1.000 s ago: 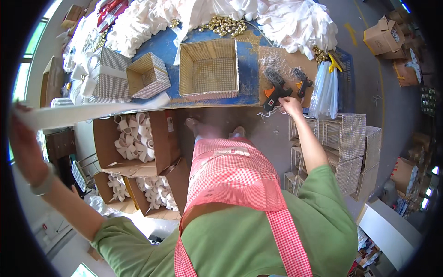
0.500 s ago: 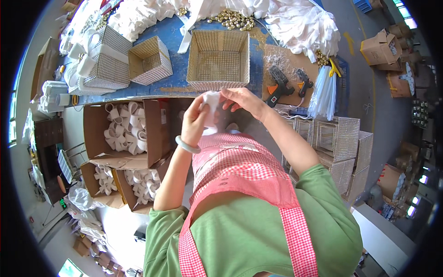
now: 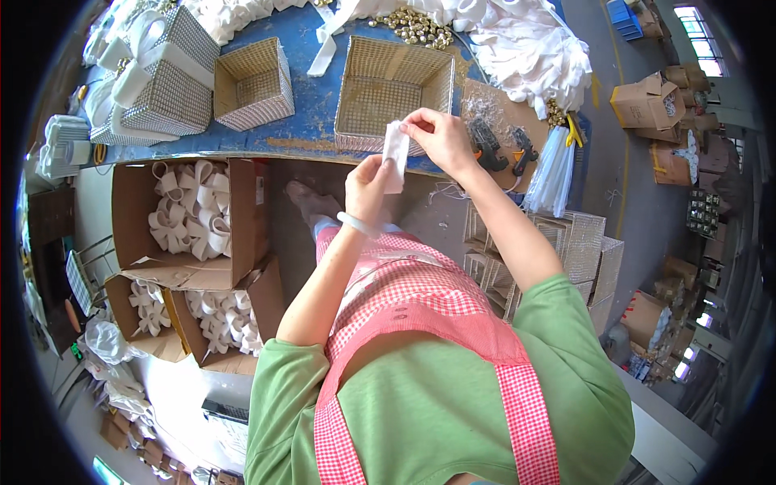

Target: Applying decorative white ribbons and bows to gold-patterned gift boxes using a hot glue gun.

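Note:
A short strip of white ribbon is stretched upright between both hands, just in front of the blue table's near edge. My right hand pinches its top end. My left hand, with a pale bracelet on the wrist, pinches its lower end. Right behind the ribbon an open woven square box stands on the blue table.
A smaller woven box and a lidded box with a white bow stand at the left. Two black glue guns lie at the right beside clear glue sticks. Cardboard cartons of white ribbon loops sit below the table at the left. More woven boxes are stacked at the right.
My left hand came in from the far left and my right hand left the glue guns. Both hands met at the table edge and now hold the ribbon strip stretched upright.

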A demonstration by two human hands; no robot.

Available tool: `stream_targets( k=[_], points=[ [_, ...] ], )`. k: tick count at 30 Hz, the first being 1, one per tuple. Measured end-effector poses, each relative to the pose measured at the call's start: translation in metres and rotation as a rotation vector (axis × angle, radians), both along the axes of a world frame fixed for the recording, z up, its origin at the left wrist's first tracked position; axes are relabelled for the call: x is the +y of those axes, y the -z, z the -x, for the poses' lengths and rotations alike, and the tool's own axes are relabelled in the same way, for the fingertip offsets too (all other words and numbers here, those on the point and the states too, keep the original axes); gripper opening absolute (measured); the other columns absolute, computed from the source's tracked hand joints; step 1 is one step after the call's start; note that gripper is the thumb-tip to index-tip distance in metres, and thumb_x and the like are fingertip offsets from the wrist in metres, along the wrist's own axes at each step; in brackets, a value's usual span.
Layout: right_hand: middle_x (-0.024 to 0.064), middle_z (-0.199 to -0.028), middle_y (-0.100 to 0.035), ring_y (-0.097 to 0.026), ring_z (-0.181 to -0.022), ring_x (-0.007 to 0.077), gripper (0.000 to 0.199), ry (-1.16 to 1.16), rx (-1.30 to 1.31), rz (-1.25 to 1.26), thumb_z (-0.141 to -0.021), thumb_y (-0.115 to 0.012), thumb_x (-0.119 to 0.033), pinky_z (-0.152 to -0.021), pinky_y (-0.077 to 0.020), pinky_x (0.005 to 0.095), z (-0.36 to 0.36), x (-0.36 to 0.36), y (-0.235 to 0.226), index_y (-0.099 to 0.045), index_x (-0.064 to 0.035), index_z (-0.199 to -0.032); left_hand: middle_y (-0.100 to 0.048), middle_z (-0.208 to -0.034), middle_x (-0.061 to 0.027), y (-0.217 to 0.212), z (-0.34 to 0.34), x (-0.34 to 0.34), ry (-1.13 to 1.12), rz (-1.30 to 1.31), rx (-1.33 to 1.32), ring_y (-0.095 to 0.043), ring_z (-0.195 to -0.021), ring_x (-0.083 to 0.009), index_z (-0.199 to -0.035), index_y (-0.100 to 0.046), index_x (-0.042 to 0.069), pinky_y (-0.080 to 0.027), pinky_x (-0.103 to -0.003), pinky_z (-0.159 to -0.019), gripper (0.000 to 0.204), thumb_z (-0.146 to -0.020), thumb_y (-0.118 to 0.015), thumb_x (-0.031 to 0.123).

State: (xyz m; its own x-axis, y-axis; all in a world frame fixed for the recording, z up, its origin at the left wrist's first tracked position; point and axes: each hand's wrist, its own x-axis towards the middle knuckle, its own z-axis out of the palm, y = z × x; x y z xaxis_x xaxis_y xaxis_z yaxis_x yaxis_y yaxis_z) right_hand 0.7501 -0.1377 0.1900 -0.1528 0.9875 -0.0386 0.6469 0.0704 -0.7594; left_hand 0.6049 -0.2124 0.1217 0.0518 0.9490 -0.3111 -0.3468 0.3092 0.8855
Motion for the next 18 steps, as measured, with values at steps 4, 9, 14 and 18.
stream_targets(
  k=[4, 9, 14, 18],
  points=[
    [0.0070, -0.072, -0.066, -0.065, -0.064, 0.0186, 0.021, -0.031, -0.264, 0.042, -0.078, -0.066, -0.030, -0.059, -0.0494, 0.0306, 0.005, 0.013, 0.006, -0.067, -0.0094, -0.083, -0.062, -0.078, -0.0015, 0.016, -0.007, 0.009, -0.071, -0.030, 0.087, -0.054, -0.071, -0.0053, -0.094, -0.062, -0.003, -0.046, -0.022, -0.063, 0.017, -0.087, -0.058, 0.012],
    [0.0063, -0.074, -0.067, -0.065, -0.068, 0.0211, 0.020, -0.073, -0.322, 0.077, -0.077, -0.066, -0.030, -0.061, -0.0499, 0.0325, 0.004, 0.017, 0.009, -0.068, -0.0109, -0.083, -0.063, -0.075, -0.0026, 0.025, -0.010, 0.011, -0.072, -0.014, 0.182, -0.055, -0.068, -0.0051, -0.092, -0.062, -0.002, -0.047, -0.022, -0.063, 0.015, -0.085, -0.059, 0.010],
    [0.0046, -0.077, -0.065, -0.063, -0.074, 0.0207, 0.017, -0.138, -0.388, -0.007, -0.077, -0.064, -0.026, -0.066, -0.0489, 0.0325, 0.006, 0.017, 0.012, -0.068, -0.0107, -0.083, -0.060, -0.074, -0.0013, 0.031, -0.012, 0.019, -0.093, -0.029, 0.352, -0.053, -0.068, -0.0055, -0.090, -0.061, -0.003, -0.045, -0.021, -0.063, 0.014, -0.084, -0.061, 0.010],
    [0.0028, -0.083, -0.065, -0.059, -0.080, 0.0206, 0.016, -0.302, -0.465, -0.221, -0.077, -0.063, -0.024, -0.074, -0.0449, 0.0349, 0.015, 0.002, 0.000, -0.068, -0.0112, -0.085, -0.062, -0.075, -0.0028, 0.040, -0.011, 0.023, -0.091, -0.054, 0.328, -0.053, -0.069, -0.0059, -0.092, -0.061, -0.003, -0.045, -0.022, -0.064, 0.016, -0.084, -0.061, 0.010]
  ],
)
